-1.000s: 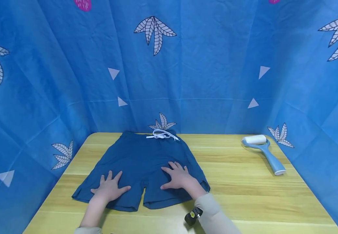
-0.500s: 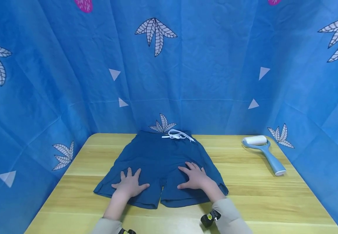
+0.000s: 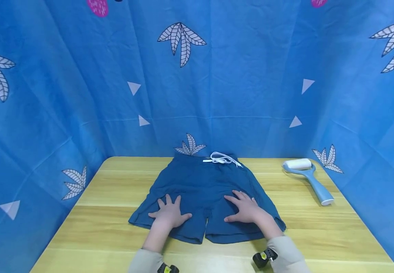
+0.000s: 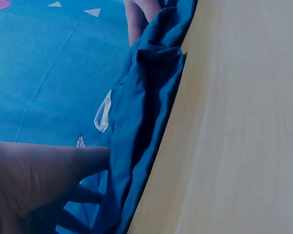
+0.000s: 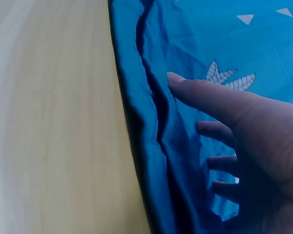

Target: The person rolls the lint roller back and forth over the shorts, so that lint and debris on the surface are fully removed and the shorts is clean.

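A pair of dark blue shorts (image 3: 203, 182) lies spread on the table, its waistband toward the back curtain and its leg openings toward me. A white drawstring (image 3: 221, 158) is tied in a bow at the waist. My left hand (image 3: 169, 214) rests with spread fingers on the left leg. On the right leg lies my right hand (image 3: 246, 208), fingers also spread. In the left wrist view, the thumb (image 4: 88, 161) touches the cloth near the hem. The right wrist view shows the thumb (image 5: 200, 92) on the cloth beside folds along the hem.
At the right back of the wooden table (image 3: 91, 227) lies a lint roller (image 3: 307, 174) with a white roll and a blue handle. A blue patterned curtain (image 3: 251, 76) surrounds the table at the back and sides. Each wrist carries a small black device (image 3: 264, 258).
The shorts have slid to the right across the table, with both hands moving along on them. The lint roller has stayed in place.
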`<state>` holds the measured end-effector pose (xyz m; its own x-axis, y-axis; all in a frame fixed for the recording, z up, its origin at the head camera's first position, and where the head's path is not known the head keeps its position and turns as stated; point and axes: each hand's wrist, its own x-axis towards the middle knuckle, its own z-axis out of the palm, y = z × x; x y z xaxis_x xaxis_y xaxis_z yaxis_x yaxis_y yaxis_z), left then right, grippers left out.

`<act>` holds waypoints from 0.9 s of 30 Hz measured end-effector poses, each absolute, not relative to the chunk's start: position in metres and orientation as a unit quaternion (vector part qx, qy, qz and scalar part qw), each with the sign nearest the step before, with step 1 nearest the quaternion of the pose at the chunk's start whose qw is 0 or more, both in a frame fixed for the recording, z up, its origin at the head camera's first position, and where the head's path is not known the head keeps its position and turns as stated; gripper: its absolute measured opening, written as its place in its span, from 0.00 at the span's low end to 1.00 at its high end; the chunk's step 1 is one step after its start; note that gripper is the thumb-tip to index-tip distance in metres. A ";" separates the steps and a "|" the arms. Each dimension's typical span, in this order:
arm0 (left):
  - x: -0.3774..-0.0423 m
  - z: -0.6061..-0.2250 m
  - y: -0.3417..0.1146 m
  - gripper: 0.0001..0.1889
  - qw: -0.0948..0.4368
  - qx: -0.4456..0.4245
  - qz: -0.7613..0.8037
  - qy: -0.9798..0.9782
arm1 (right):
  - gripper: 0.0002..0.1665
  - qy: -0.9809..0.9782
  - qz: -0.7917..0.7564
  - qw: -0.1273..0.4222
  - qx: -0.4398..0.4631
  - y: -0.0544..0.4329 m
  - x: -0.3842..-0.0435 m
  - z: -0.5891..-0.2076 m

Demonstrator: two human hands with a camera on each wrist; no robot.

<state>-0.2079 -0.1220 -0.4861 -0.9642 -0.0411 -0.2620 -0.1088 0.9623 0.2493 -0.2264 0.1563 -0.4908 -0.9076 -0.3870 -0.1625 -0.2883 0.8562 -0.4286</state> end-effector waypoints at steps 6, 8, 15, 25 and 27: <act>-0.208 -0.487 -0.104 0.44 0.129 -0.038 0.128 0.983 | 0.50 0.954 -0.208 0.121 -0.179 0.175 -0.224 -0.492; -0.208 -0.487 -0.098 0.44 0.127 -0.037 0.127 0.983 | 0.50 0.955 -0.207 0.119 -0.178 0.180 -0.224 -0.493; -0.211 -0.488 -0.076 0.44 0.131 -0.030 0.108 0.985 | 0.50 0.956 -0.202 0.116 -0.178 0.200 -0.222 -0.490; -0.210 -0.484 -0.062 0.45 0.140 -0.027 0.092 0.985 | 0.51 0.955 -0.209 0.124 -0.173 0.214 -0.224 -0.489; -0.209 -0.483 -0.062 0.45 0.142 -0.028 0.092 0.985 | 0.50 0.955 -0.207 0.121 -0.176 0.213 -0.224 -0.489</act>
<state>-0.2093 -0.0621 -0.4826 -0.9584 -0.0297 -0.2840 -0.0817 0.9815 0.1731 -0.2245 0.2134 -0.4893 -0.9091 -0.3856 -0.1576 -0.2860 0.8528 -0.4369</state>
